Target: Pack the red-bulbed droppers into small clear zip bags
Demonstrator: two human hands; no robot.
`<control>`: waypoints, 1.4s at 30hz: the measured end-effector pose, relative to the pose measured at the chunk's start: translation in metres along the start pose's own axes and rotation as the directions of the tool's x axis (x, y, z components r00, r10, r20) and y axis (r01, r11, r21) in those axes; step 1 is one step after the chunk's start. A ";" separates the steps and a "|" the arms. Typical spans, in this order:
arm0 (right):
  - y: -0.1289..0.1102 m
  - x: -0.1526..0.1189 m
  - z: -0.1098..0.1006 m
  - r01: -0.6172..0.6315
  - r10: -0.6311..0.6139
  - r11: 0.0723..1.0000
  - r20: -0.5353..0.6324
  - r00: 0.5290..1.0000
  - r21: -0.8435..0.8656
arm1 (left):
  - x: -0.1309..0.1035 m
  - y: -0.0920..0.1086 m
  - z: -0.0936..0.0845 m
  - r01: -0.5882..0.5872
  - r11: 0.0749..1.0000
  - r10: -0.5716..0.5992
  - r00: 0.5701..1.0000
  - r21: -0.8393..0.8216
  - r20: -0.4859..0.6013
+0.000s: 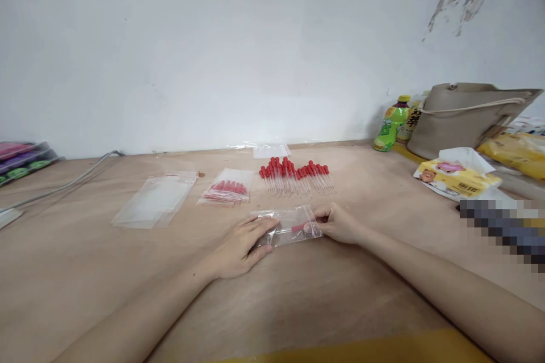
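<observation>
A clear zip bag (286,218) lies flat on the brown table, with a red-topped dropper (298,227) inside it or at its right opening. My left hand (244,243) rests spread on the bag's left end. At the right end, my right hand (334,224) has its fingers closed, pinching around the dropper's red end and the bag's edge. Behind the bag are several red-topped clear droppers (281,173) in a row. Filled bags (229,188) with red tops inside are stacked left of them. Flat clear bags (157,198) lie farther left.
A green bottle (392,125) and a grey-beige bag (460,119) stand at the back right. Nearer are a yellow tissue pack (457,173) and a blurred dark object (504,229). A grey cable (80,174) crosses the left side. White cards (271,151) lie by the wall.
</observation>
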State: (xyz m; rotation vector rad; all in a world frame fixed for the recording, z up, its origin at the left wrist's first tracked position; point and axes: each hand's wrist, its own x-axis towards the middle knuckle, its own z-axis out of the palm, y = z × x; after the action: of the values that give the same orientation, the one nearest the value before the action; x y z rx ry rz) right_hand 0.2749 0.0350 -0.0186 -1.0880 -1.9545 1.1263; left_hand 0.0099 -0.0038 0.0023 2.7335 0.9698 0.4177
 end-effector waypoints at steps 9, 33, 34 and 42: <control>-0.011 -0.005 -0.001 -0.058 0.055 0.998 0.116 0.992 0.019 | -0.001 -0.001 0.000 0.057 0.996 -0.058 0.998 -0.069 -0.007; 0.002 -0.004 -0.001 0.025 -0.025 1.000 0.018 1.000 0.000 | -0.002 -0.004 -0.005 0.038 0.975 -0.036 0.999 -0.217 0.011; 0.003 -0.002 -0.003 0.008 -0.009 1.000 0.020 1.000 0.021 | -0.001 -0.005 -0.005 0.030 0.980 -0.026 0.999 -0.198 0.023; 0.015 0.043 -0.046 -0.300 0.092 0.905 -0.552 0.829 -0.300 | -0.003 -0.008 -0.002 -0.018 0.999 0.021 0.997 -0.044 0.071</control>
State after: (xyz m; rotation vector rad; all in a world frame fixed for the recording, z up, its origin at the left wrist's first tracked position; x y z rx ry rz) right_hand 0.2975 0.0944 -0.0072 -1.6416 -1.6579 0.4582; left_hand 0.0024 0.0012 0.0013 2.7012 0.9055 0.3377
